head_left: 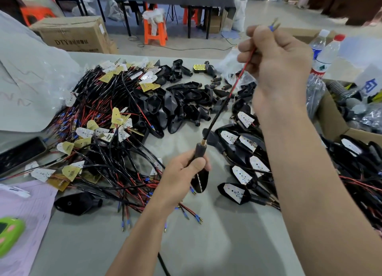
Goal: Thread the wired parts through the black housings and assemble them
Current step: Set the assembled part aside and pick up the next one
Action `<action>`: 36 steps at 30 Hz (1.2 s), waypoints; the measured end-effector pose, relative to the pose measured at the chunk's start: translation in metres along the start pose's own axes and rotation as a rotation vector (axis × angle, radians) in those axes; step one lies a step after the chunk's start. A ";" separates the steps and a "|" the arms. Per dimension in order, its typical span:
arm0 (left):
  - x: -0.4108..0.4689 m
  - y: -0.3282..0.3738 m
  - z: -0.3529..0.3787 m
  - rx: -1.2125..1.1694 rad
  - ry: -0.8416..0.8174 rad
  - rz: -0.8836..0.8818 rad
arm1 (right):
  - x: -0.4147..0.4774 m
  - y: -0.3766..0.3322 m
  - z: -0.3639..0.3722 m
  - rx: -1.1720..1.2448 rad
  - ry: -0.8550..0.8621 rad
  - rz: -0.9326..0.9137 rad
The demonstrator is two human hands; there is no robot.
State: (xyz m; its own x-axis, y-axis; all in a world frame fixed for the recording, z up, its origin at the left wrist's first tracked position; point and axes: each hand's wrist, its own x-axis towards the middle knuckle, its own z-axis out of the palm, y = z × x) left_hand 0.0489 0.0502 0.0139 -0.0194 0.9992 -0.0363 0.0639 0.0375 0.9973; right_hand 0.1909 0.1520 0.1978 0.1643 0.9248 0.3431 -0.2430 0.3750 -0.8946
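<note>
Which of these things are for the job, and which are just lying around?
For the job: black housing in the left hand, wire in the right hand, pile of wired parts, empty housings, assembled ones.
Just lying about: water bottles, cardboard box, orange stool, green gadget.

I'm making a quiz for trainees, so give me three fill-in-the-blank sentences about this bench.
1. The left hand grips a black ____.
2. The right hand holds a red-and-black ____ taut above it.
3. The cloth-draped stool beyond the table is ____.
Missing words: housing; wire; orange.
</note>
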 end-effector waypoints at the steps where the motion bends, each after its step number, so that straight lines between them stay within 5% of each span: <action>1: -0.001 0.003 -0.003 -0.063 -0.019 0.008 | 0.007 0.002 -0.005 0.030 0.036 0.015; 7: -0.005 0.019 -0.013 -0.359 -0.158 -0.087 | 0.013 0.036 -0.032 0.181 0.111 0.294; 12: -0.005 0.011 -0.016 -0.387 -0.120 -0.156 | -0.050 0.088 -0.043 -0.257 -0.597 0.591; 14: -0.003 0.008 -0.017 -0.364 -0.131 -0.182 | -0.067 0.100 -0.043 -0.296 -0.697 0.568; 22: -0.020 -0.015 -0.030 -0.297 0.030 -0.222 | -0.067 0.113 -0.052 -0.172 -0.389 0.517; 36: -0.020 -0.012 -0.021 -0.084 0.213 -0.146 | -0.091 0.123 -0.065 -0.136 -0.420 0.602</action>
State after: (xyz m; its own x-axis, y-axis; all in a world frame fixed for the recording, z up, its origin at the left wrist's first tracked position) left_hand 0.0273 0.0289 0.0040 -0.2327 0.9567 -0.1750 -0.0378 0.1709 0.9846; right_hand 0.2081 0.1103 0.0379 -0.3455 0.9245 -0.1611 -0.0503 -0.1897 -0.9806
